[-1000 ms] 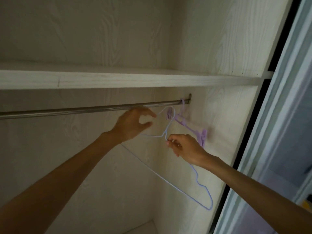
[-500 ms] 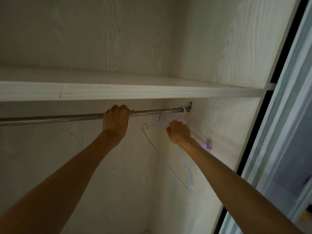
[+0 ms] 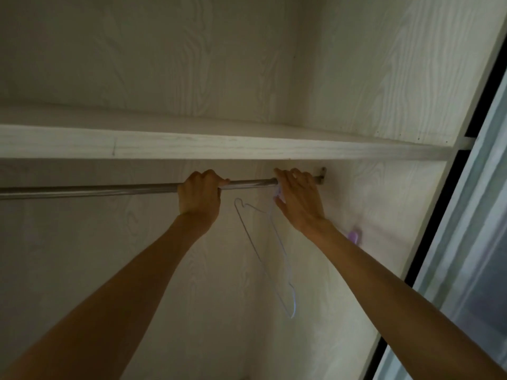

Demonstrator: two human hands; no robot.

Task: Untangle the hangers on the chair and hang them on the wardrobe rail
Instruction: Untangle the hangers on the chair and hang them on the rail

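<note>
Hook of the pale wire hanger (image 3: 277, 253) hides behind the right hand (image 3: 297, 200), whose grasp I cannot tell; left hand (image 3: 199, 194) grips the rail (image 3: 109, 189).

Wire hanger up on the rail

Thin pale-blue wire hanger (image 3: 277, 259) dangled tilted below the metal wardrobe rail (image 3: 109, 189) near its right end; a purple hanger (image 3: 354, 237) peeked out beside it.

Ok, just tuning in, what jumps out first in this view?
Both hands are up at the rail under the shelf: the left hand grips the bar, the right hand is at its wall end. Between them a thin wire hanger dangles, tilted. A bit of purple hanger shows by the right wrist.
</note>
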